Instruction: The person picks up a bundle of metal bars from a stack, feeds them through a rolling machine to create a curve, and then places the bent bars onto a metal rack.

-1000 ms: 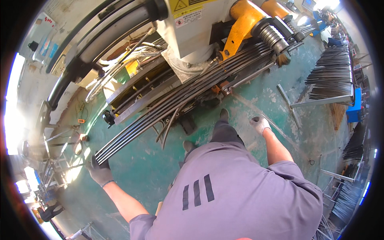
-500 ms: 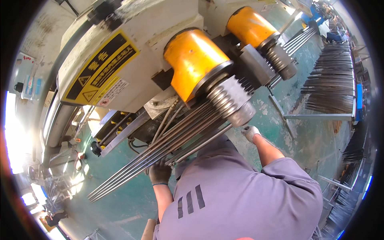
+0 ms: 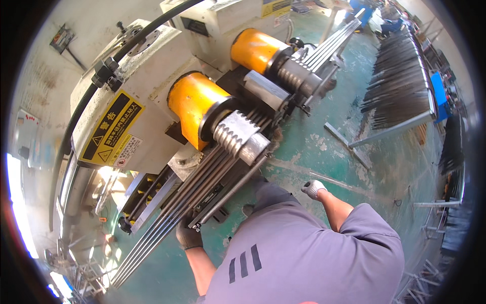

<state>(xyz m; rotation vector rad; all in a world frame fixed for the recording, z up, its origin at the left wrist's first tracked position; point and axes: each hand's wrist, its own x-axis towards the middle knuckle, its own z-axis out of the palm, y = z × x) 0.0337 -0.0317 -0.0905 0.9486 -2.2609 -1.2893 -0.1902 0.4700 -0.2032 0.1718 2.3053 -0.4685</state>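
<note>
My left hand [image 3: 189, 236], in a dark grey glove, is at the lower edge of a bundle of long metal rods [image 3: 167, 215]. Its fingers pass behind the rods and a dark bar, so their grip is hidden. The rods run slantwise under a machine head with an orange cylinder [image 3: 195, 104] and a ridged metal roller [image 3: 237, 134]. Lower right of the roller, my right hand [image 3: 314, 189], in a pale glove, is held away from the machine. Its fingers are curled into a fist, and nothing shows sticking out of it.
A second orange cylinder [image 3: 258, 49] with a ridged roller stands farther back, with more rods [image 3: 331, 43] beyond it. At the right, a rack [image 3: 400, 129] carries many dark rods. A thin rod [image 3: 331, 181] lies on the green floor near my right hand. A black hose [image 3: 126, 48] arches over the machine.
The view has shifted, and the machine heads now appear farther left and smaller. My left hand sits a little lower and more to the left. The right hand stays curled, now farther from the roller.
</note>
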